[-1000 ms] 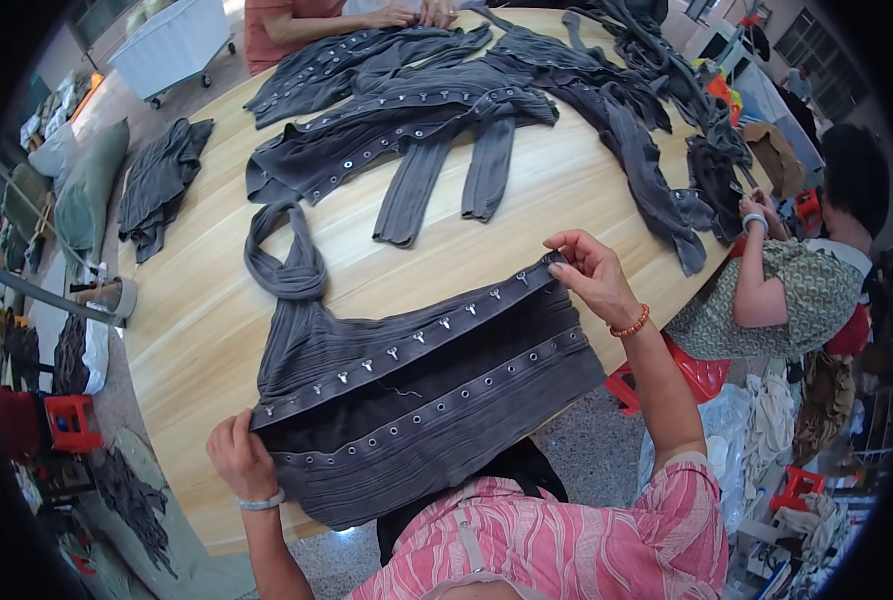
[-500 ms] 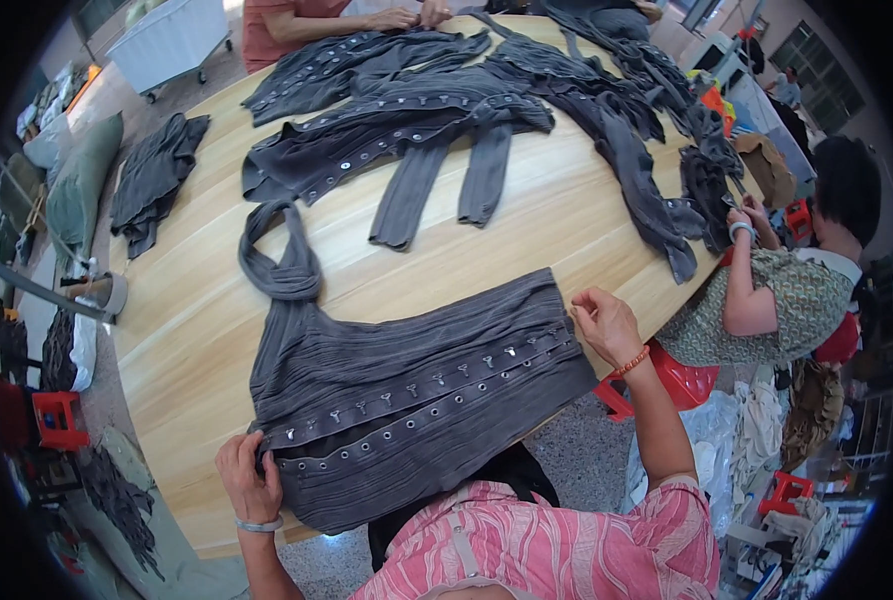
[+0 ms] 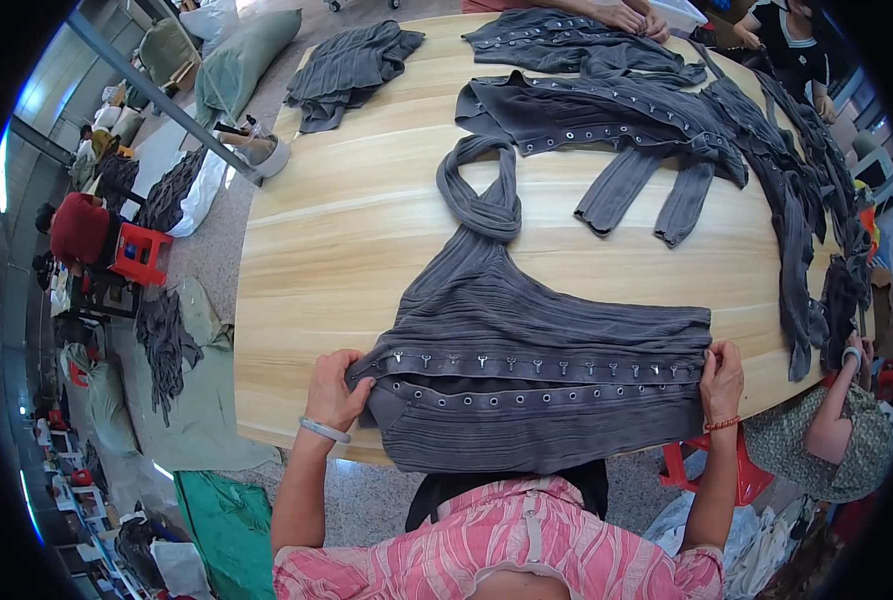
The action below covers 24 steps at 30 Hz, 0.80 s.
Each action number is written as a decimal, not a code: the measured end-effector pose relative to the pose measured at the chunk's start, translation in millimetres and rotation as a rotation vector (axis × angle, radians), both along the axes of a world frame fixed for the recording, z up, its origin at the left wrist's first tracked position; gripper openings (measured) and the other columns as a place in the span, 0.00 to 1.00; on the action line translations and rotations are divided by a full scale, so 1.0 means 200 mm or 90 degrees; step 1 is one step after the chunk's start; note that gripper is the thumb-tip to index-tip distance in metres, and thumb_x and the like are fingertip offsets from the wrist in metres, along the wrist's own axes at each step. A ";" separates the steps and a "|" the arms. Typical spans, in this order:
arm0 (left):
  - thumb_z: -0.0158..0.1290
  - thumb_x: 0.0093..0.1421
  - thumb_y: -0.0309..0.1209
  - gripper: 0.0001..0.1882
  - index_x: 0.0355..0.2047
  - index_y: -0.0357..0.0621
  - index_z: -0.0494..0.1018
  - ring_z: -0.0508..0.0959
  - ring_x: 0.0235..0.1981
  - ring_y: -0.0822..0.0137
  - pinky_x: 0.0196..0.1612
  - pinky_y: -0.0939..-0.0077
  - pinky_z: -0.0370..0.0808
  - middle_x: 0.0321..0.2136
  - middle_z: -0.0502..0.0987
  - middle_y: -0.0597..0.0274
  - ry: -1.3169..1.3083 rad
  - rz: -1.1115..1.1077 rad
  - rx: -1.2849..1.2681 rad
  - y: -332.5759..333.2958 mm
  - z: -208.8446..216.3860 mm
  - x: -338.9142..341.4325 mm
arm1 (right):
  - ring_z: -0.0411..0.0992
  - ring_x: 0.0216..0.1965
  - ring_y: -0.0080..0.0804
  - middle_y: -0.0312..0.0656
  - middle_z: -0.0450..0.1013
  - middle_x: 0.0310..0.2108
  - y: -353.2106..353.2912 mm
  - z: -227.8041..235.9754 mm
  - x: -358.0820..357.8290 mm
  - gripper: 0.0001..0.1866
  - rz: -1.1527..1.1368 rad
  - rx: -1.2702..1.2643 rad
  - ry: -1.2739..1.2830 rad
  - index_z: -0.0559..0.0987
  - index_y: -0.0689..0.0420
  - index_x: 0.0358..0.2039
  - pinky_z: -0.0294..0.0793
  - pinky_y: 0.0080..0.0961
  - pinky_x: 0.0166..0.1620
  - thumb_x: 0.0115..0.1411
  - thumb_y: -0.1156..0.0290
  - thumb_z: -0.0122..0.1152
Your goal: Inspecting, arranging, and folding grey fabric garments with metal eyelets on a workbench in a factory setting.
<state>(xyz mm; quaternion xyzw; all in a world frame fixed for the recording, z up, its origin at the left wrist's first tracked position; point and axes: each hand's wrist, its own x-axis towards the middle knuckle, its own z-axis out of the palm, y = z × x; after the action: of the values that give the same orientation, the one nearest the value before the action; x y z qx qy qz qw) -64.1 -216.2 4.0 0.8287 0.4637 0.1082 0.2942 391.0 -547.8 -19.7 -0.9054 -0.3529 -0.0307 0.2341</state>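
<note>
A dark grey ribbed top (image 3: 556,330) lies on the table in front of me, its front edge hanging over the rim. Metal hooks line one edge of its front opening and round eyelets line the other, with a narrow gap between them. Its sleeves (image 3: 486,215) stretch away from me, knotted into a loop. My left hand (image 3: 336,392) is closed on the top's left corner, thumb above the cloth. At the opposite end, my right hand (image 3: 722,385) grips the right edge beside the hook strip; its fingertips are partly hidden.
More grey tops (image 3: 606,115) lie across the far side of the wooden table (image 3: 306,260). A folded grey pile (image 3: 351,70) sits at the far left. Another person's hands (image 3: 631,18) work at the far edge; a seated person (image 3: 826,440) is at the right. Red stools (image 3: 141,250) stand on the floor.
My view has swung left, so the table and garments appear farther right. My right hand has gone from beside the top's right edge to gripping it. My left hand keeps its corner.
</note>
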 end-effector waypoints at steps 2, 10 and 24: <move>0.62 0.47 0.25 0.15 0.37 0.39 0.75 0.73 0.38 0.52 0.44 0.64 0.71 0.32 0.76 0.53 -0.005 0.017 0.014 0.02 -0.04 -0.02 | 0.71 0.34 0.52 0.50 0.69 0.31 0.00 -0.02 0.04 0.03 -0.021 0.002 -0.034 0.72 0.61 0.34 0.70 0.40 0.39 0.60 0.77 0.54; 0.54 0.57 0.19 0.06 0.35 0.40 0.71 0.70 0.31 0.82 0.35 0.88 0.67 0.30 0.73 0.71 -0.263 0.136 -0.296 0.09 -0.05 -0.04 | 0.72 0.37 0.50 0.49 0.71 0.34 -0.04 -0.08 0.22 0.03 -0.061 -0.022 -0.127 0.72 0.61 0.35 0.71 0.39 0.40 0.62 0.75 0.54; 0.55 0.57 0.16 0.28 0.57 0.36 0.60 0.78 0.43 0.70 0.47 0.79 0.74 0.42 0.78 0.53 -0.421 0.134 -0.409 0.01 -0.14 -0.02 | 0.71 0.25 0.22 0.36 0.74 0.23 -0.10 -0.03 0.12 0.09 -0.134 0.101 0.256 0.79 0.62 0.29 0.72 0.20 0.31 0.55 0.70 0.67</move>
<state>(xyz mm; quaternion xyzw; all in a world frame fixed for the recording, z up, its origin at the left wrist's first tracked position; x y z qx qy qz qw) -67.2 -214.3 -23.2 0.5652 0.4362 0.2467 0.6553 415.9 -568.2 -25.8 -0.9038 -0.1991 0.0985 0.3658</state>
